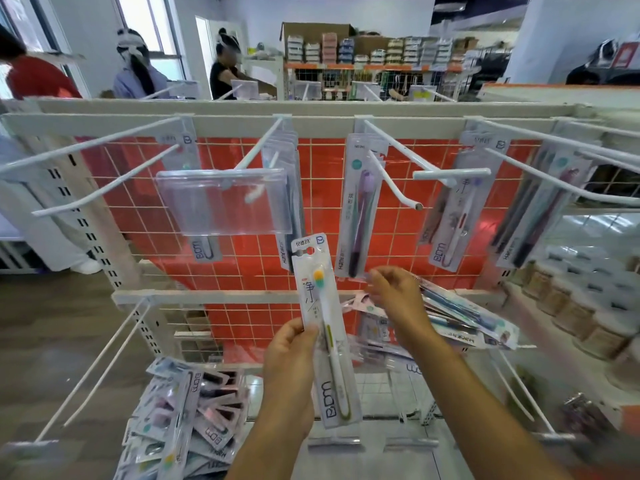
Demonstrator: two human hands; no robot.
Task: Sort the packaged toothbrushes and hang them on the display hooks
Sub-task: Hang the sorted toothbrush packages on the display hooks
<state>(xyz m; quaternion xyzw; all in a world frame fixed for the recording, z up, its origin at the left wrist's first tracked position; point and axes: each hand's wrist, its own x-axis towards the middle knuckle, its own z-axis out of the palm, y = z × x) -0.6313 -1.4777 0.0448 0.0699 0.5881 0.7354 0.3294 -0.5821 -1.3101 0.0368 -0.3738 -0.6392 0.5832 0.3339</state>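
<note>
My left hand [289,355] grips one packaged toothbrush [323,327] upright, a white pack with a yellow-green brush head. To its right my right hand [394,296] holds a fanned bundle of packaged toothbrushes [464,323] that sticks out to the right. Above them white display hooks [391,157] jut from a red wire grid. Packs hang on several hooks, one with a purple brush [360,202] at the centre. The hook at far left [104,188] is bare.
A clear plastic label holder [225,202] hangs on the hook left of centre. A heap of loose toothbrush packs [183,417] lies at lower left. Bare lower hooks [100,365] jut out at left and right. Jars fill a shelf [581,306] at right. Three people stand behind the rack.
</note>
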